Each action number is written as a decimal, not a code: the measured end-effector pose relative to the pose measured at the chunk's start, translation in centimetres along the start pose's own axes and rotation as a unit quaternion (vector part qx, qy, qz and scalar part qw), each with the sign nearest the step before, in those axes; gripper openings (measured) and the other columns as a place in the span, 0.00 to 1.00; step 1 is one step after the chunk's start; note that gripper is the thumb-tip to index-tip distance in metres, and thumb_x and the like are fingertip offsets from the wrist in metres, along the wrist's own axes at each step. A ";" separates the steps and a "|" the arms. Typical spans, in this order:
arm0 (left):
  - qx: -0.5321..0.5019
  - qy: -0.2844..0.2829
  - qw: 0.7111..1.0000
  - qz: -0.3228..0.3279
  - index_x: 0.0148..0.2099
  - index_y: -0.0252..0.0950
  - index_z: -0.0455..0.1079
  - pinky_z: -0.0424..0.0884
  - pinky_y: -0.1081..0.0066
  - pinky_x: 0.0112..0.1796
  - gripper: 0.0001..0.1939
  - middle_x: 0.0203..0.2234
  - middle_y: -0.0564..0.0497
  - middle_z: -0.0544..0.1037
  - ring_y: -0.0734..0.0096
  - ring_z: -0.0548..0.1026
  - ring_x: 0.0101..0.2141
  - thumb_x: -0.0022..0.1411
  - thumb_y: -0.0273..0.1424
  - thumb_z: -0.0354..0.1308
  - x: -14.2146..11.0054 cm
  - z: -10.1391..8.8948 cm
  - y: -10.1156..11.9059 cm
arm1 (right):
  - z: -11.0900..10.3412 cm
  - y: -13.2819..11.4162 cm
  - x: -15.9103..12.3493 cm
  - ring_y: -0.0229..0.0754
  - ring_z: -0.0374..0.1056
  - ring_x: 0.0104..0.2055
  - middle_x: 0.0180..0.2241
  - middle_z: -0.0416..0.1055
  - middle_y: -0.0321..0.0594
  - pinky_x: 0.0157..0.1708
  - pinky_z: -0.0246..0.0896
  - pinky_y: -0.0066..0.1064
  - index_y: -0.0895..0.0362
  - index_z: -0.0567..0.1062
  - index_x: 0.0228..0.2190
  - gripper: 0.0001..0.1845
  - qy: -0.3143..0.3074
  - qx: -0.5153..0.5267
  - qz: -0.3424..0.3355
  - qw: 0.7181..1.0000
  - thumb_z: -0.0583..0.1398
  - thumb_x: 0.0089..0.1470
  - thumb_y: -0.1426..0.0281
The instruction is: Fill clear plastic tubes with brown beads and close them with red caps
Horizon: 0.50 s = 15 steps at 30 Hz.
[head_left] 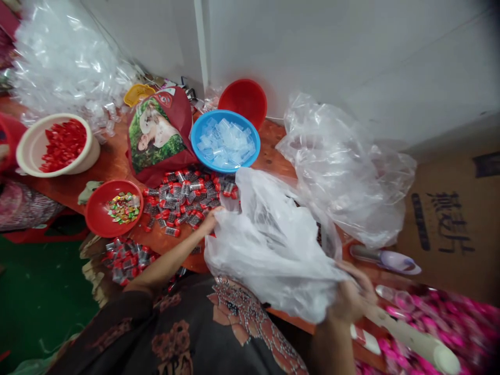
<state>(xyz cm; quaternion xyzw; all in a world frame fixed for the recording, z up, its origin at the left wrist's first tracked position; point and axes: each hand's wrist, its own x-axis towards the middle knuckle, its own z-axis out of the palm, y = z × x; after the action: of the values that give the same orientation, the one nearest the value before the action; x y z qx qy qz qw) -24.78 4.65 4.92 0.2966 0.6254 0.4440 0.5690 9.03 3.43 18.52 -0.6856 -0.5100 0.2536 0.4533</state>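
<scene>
A white, translucent plastic bag point(269, 245) is stretched between my two hands in front of my body. My left hand point(213, 220) grips its left edge, close to a pile of small clear boxes with red lids and dark contents point(187, 198). On the other side, my right hand point(351, 294), a little blurred, is closed on the bag's right edge. Through the gap at the bag's right side, dark small things show, too covered to name. Most of the table beneath the bag is hidden.
A blue basin point(193, 138) of clear plastic pieces, a red bowl point(91, 216) of wrapped bits and a cream tub point(29, 164) of red pieces stand on the table point(113, 161). Clear bags point(344, 166), a scoop point(385, 258) and a cardboard box point(449, 229) lie to the right.
</scene>
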 end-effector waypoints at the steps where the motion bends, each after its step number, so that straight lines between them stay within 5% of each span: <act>1: -0.011 0.003 1.000 -0.001 0.38 0.33 0.71 0.71 0.70 0.37 0.10 0.33 0.49 0.78 0.68 0.74 0.34 0.54 0.32 0.54 -0.2 0.7 -0.1 | 0.5 1.0 0.4 0.52 0.71 0.34 0.30 0.75 0.42 0.36 0.65 0.46 0.54 0.78 0.29 0.12 -0.002 -0.005 0.014 1.000 0.55 0.44 0.65; 5: -0.006 0.032 0.999 -0.041 0.47 0.34 0.71 0.72 0.65 0.38 0.16 0.30 0.48 0.78 0.65 0.76 0.35 0.62 0.34 0.47 -0.4 1.4 -0.3 | 2.2 4.7 1.4 0.51 0.72 0.33 0.29 0.76 0.44 0.34 0.67 0.41 0.54 0.78 0.27 0.13 -0.185 -0.144 0.026 0.972 0.55 0.42 0.65; 8: 0.070 -0.099 0.992 -0.044 0.45 0.35 0.73 0.72 0.66 0.39 0.14 0.31 0.50 0.79 0.65 0.77 0.36 0.56 0.32 0.56 -0.3 -1.2 -0.1 | 2.9 4.7 1.7 0.58 0.72 0.41 0.30 0.76 0.49 0.41 0.67 0.51 0.50 0.76 0.24 0.10 -0.287 -0.306 -0.047 0.907 0.56 0.38 0.69; 11: 0.152 -0.227 0.962 0.000 0.41 0.36 0.76 0.72 0.68 0.42 0.15 0.33 0.52 0.80 0.65 0.77 0.37 0.47 0.26 0.62 -0.2 -4.8 1.2 | 3.6 0.5 1.1 0.58 0.66 0.55 0.46 0.74 0.50 0.53 0.61 0.57 0.51 0.77 0.39 0.20 -0.264 -0.303 -0.159 0.902 0.54 0.42 0.72; 15: 0.212 -0.197 0.955 0.073 0.43 0.32 0.77 0.70 0.66 0.48 0.15 0.42 0.45 0.80 0.61 0.76 0.44 0.55 0.24 0.52 1.3 -5.9 3.3 | 8.3 -7.7 -0.3 0.51 0.61 0.59 0.53 0.67 0.49 0.58 0.58 0.54 0.51 0.65 0.57 0.26 -0.170 -0.138 -0.317 0.923 0.53 0.56 0.72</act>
<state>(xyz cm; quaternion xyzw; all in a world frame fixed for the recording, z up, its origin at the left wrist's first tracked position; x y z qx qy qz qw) -31.20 5.92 7.00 0.5363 0.5574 0.2744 0.5713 -1.38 6.72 21.41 -0.4907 -0.7997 0.1366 0.3179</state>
